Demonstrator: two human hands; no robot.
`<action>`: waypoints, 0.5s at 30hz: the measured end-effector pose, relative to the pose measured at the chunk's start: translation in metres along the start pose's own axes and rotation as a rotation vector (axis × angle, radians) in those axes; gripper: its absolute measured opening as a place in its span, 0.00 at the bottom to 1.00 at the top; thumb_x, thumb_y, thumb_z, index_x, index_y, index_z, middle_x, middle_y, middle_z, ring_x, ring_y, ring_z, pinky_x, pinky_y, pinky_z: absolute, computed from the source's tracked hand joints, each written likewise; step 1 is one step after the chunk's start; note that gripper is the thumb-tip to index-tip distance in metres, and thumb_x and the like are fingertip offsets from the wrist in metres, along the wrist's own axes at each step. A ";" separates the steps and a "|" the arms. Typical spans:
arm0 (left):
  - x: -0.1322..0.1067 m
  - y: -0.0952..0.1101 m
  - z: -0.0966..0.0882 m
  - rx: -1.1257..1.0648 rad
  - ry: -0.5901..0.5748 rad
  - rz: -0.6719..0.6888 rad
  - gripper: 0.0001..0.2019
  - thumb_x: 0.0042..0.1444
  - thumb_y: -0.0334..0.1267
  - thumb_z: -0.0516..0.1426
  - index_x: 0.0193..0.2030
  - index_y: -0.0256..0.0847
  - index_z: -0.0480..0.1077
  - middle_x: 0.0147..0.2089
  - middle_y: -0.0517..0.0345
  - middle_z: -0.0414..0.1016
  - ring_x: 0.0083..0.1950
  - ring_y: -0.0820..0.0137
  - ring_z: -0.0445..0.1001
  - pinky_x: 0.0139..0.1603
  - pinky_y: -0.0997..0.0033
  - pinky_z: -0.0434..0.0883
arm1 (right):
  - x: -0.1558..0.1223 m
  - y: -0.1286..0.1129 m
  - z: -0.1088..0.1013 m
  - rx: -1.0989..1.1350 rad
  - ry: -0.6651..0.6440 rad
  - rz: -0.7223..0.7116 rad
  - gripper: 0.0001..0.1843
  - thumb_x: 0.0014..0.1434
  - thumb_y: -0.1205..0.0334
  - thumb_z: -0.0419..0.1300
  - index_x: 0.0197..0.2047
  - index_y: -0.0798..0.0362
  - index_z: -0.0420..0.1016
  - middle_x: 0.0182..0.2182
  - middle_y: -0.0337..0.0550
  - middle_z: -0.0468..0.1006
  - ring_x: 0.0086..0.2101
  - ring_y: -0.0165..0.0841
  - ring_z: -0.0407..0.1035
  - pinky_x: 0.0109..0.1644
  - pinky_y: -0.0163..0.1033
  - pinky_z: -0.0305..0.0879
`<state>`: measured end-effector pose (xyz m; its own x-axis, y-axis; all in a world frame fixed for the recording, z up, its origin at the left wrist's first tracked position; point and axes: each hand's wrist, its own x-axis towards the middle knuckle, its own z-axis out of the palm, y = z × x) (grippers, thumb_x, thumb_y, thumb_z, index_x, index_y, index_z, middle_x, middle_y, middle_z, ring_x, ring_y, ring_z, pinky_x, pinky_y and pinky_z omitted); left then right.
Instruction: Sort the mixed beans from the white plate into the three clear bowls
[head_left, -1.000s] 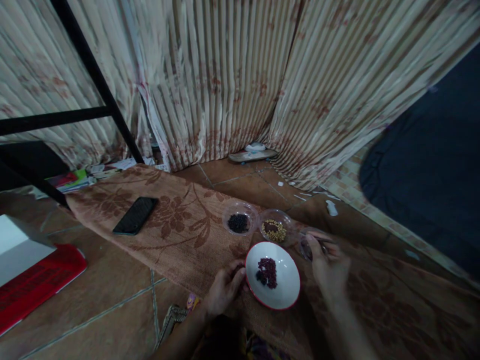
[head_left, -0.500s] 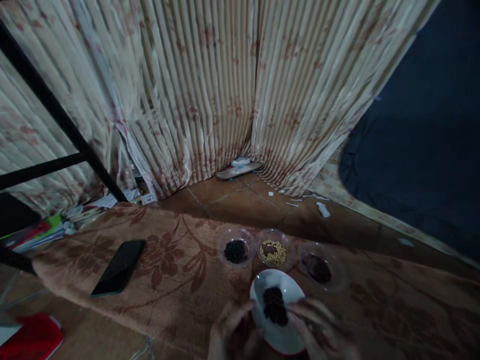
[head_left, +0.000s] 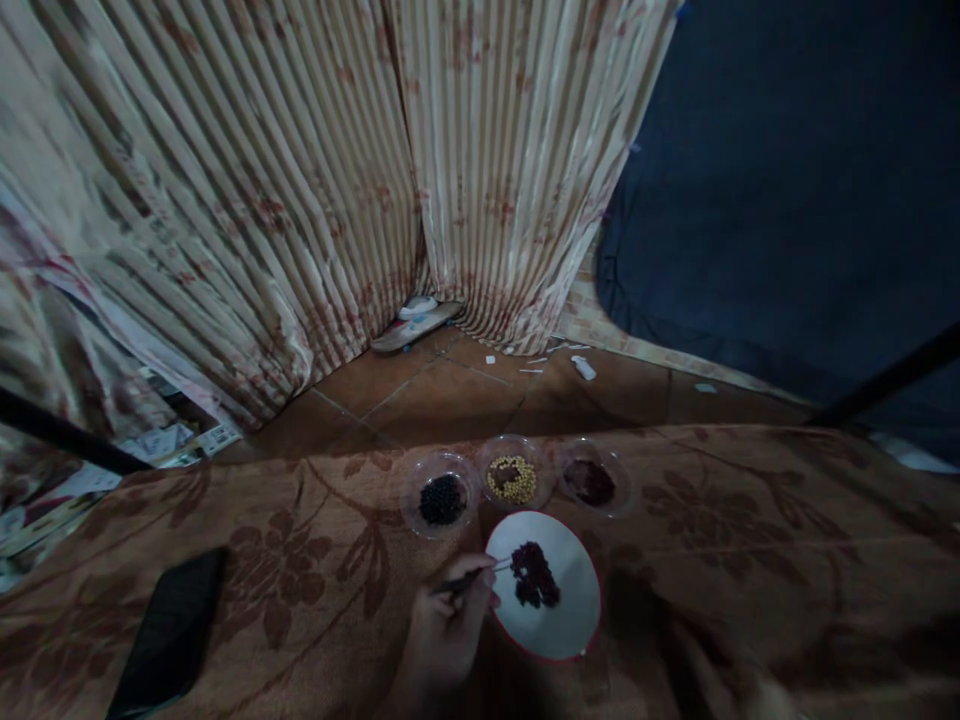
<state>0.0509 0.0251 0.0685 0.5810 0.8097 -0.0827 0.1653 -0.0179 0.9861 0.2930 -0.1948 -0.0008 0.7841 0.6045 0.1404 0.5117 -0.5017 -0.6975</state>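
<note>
The left hand (head_left: 450, 622) pinches tweezers (head_left: 460, 581), tips beside the dark beans (head_left: 536, 577) in the white bowl (head_left: 574, 625) just to its right. The right hand (head_left: 716, 655) is blurred; I cannot tell its grip. Beyond the bowl sit three clear cups (head_left: 544, 477).

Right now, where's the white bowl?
In the head view, the white bowl is low, right of centre, beside the left hand, nearer than the yellow-bean cup.

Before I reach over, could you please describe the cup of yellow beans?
On the brown patterned cloth, just beyond the white bowl, stand three clear cups along the far edge. It is the middle cup, the only one holding yellow beans.
</note>
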 end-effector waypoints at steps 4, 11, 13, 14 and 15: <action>0.016 0.011 -0.009 -0.005 -0.076 -0.083 0.15 0.60 0.46 0.56 0.45 0.38 0.75 0.32 0.54 0.78 0.34 0.67 0.77 0.35 0.72 0.74 | 0.009 0.006 0.024 -0.072 0.056 0.088 0.21 0.56 0.43 0.53 0.41 0.45 0.81 0.37 0.46 0.84 0.35 0.46 0.80 0.34 0.45 0.77; 0.033 0.009 -0.009 0.181 -0.136 -0.086 0.10 0.57 0.40 0.56 0.43 0.41 0.75 0.33 0.57 0.79 0.30 0.67 0.78 0.32 0.72 0.72 | 0.018 -0.003 0.062 -0.075 0.037 -0.067 0.20 0.62 0.47 0.50 0.44 0.48 0.78 0.46 0.46 0.81 0.44 0.41 0.77 0.46 0.44 0.75; 0.035 0.004 -0.007 0.212 -0.133 -0.102 0.11 0.57 0.38 0.56 0.43 0.41 0.75 0.31 0.58 0.79 0.28 0.67 0.78 0.30 0.72 0.72 | 0.017 0.000 0.060 -0.063 0.033 -0.060 0.20 0.62 0.47 0.50 0.44 0.48 0.77 0.46 0.46 0.81 0.45 0.41 0.77 0.46 0.43 0.75; 0.036 0.002 -0.005 0.231 -0.137 -0.100 0.11 0.56 0.38 0.55 0.43 0.41 0.75 0.30 0.57 0.79 0.27 0.67 0.77 0.30 0.72 0.72 | 0.017 0.002 0.059 -0.056 0.029 -0.055 0.20 0.62 0.47 0.50 0.44 0.48 0.77 0.46 0.46 0.81 0.45 0.41 0.77 0.46 0.43 0.74; 0.037 0.001 -0.004 0.253 -0.139 -0.087 0.11 0.56 0.37 0.55 0.43 0.41 0.76 0.30 0.57 0.80 0.27 0.67 0.77 0.30 0.71 0.72 | 0.017 0.002 0.058 -0.049 0.026 -0.052 0.20 0.62 0.46 0.50 0.44 0.48 0.77 0.46 0.46 0.81 0.45 0.41 0.77 0.46 0.44 0.74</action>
<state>0.0697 0.0574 0.0667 0.6569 0.7266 -0.2016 0.4026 -0.1119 0.9085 0.2866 -0.1500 -0.0409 0.7644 0.6149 0.1940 0.5682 -0.5000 -0.6535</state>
